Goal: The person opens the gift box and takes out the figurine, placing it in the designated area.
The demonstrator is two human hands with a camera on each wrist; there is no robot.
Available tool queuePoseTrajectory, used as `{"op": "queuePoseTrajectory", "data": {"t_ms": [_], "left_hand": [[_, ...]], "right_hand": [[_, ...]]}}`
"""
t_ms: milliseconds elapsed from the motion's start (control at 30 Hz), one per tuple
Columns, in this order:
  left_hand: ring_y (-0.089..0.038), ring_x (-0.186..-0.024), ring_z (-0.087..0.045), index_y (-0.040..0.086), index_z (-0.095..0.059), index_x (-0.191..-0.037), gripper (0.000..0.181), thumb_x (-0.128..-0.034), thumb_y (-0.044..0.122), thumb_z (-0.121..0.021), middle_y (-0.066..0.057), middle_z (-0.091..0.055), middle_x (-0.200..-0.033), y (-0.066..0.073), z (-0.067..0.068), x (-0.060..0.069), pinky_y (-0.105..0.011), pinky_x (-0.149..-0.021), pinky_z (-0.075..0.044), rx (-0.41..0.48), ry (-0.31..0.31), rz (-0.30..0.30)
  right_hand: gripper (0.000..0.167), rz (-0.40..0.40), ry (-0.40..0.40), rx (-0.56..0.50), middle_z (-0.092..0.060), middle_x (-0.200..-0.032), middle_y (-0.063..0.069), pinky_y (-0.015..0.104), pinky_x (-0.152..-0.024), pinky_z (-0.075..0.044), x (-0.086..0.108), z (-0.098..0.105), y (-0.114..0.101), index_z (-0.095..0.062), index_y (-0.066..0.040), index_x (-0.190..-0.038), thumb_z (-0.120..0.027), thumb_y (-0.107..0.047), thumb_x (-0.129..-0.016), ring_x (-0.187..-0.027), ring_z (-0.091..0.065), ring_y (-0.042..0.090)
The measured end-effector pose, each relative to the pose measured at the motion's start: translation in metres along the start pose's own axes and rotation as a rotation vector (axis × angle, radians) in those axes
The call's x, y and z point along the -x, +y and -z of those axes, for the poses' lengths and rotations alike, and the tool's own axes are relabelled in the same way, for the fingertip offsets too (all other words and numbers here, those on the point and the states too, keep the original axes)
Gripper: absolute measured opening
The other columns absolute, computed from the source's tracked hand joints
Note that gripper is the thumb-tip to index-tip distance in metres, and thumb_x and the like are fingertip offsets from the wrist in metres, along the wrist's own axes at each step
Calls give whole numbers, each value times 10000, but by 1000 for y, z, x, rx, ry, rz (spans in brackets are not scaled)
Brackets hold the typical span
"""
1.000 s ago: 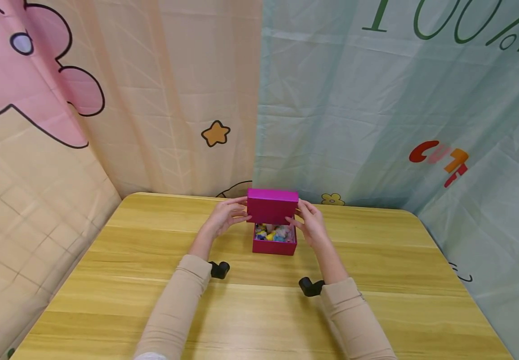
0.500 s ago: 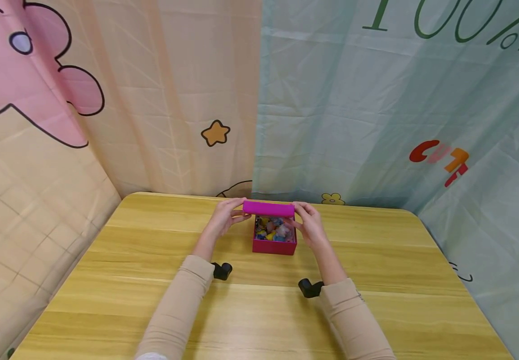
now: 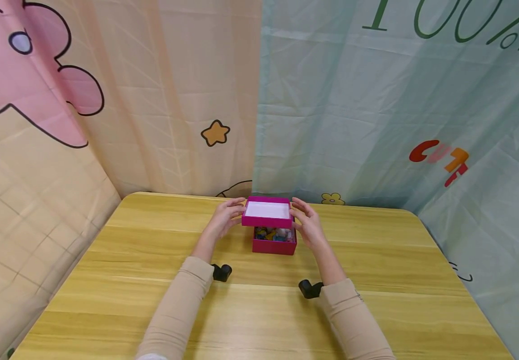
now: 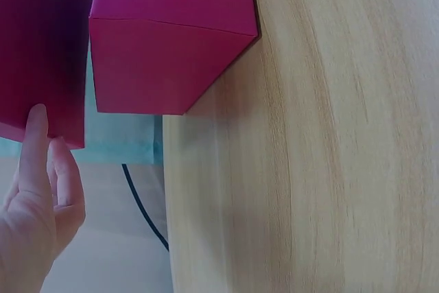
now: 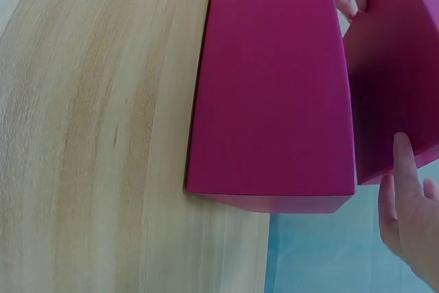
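A magenta box lid [image 3: 266, 221] is held above an open magenta box [image 3: 274, 247] in the head view, its white inside facing up. My left hand [image 3: 224, 218] grips the lid's left end, and my right hand [image 3: 309, 224] grips its right end. In the left wrist view, a finger of the left hand [image 4: 38, 204] lies along the lid's outer face [image 4: 41, 53]. Likewise the right hand [image 5: 415, 217] touches the lid [image 5: 398, 66] in the right wrist view. Small colourful toy figures [image 3: 279, 234] lie in the box, partly hidden by the lid.
The box stands near the far edge of a wooden table [image 3: 259, 310]. Behind it hang a beige curtain [image 3: 174, 125] and a pale blue curtain [image 3: 331, 125]. Black wrist camera mounts [image 3: 222, 272] jut inward from both wrists.
Between my hands the lid has turned over: its outer top faced me, then its edge, and now its white inside shows. The box has stayed put.
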State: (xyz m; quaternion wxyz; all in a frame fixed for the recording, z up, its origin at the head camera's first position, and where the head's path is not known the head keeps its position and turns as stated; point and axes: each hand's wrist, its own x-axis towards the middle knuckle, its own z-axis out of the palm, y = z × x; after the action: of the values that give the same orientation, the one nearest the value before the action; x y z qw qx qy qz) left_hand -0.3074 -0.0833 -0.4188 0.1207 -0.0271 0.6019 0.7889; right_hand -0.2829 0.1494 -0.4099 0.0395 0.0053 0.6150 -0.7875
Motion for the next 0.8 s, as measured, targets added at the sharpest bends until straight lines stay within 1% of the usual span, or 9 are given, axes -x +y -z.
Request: {"op": "queuePoseTrajectory", "data": {"t_ms": [100, 167, 267, 367, 533, 667, 800], "left_hand": [[-298, -1073, -481, 1, -431, -1322, 427, -905, 35, -514, -175, -459, -1274, -1, 1, 0, -430, -1012, -382, -2, 1, -2], [-304, -1092, -475, -2, -424, -1329, 435, -905, 39, -512, -186, -456, -1283, -1, 2, 1, -411, -1005, -395, -15, -2, -6], [-290, -1095, -478, 2, -428, -1333, 444, -899, 36, -514, -184, -453, -1299, -2, 3, 1, -366, -977, -428, -15, -6, -9], [-268, -1085, -481, -2, -421, -1340, 455, -894, 22, -511, -184, -436, -1321, -3, 5, 2, -352, -970, -433, 3, -15, -16], [-213, -1037, -498, -22, -392, -1358, 475, -896, 1, -497, -185, -392, -1376, -3, 11, 3, -391, -1012, -389, 18, -37, -44], [-218, -1059, -487, -7, -388, -1368, 488, -895, -1, -507, -166, -374, -1396, -3, 17, 5, -389, -1016, -384, 12, -58, -55], [-232, -1087, -478, 14, -385, -1375, 498, -896, 1, -520, -159, -369, -1392, -3, 25, 9, -413, -1031, -363, -1, -77, -60]], "right_hand": [[464, -8, -6, 11, -302, -1391, 185, 428, -1016, -373, 0, 0, 2, -344, -5, -1385, -467, -28, -938, -1213, -358, 298], [467, -17, -10, 18, -299, -1391, 194, 438, -1037, -337, 0, 0, 2, -336, 6, -1388, -463, -33, -940, -1228, -341, 295], [470, -37, -19, 21, -310, -1397, 198, 424, -1050, -320, 1, -2, 2, -332, 24, -1386, -465, -49, -941, -1227, -346, 288], [469, -52, -35, 23, -329, -1405, 194, 402, -1043, -334, 2, -5, 1, -339, 34, -1381, -468, -60, -941, -1212, -379, 297], [466, -56, -44, 29, -357, -1404, 182, 384, -1018, -366, 2, -9, 2, -363, 14, -1379, -487, -59, -935, -1193, -425, 316], [469, -57, -40, 44, -373, -1396, 167, 370, -1000, -385, 1, -12, 6, -377, -5, -1378, -501, -51, -928, -1170, -442, 293], [480, -72, -42, 56, -386, -1385, 158, 331, -941, -442, -1, -16, 10, -382, -27, -1382, -509, -32, -919, -1118, -462, 253]]}}
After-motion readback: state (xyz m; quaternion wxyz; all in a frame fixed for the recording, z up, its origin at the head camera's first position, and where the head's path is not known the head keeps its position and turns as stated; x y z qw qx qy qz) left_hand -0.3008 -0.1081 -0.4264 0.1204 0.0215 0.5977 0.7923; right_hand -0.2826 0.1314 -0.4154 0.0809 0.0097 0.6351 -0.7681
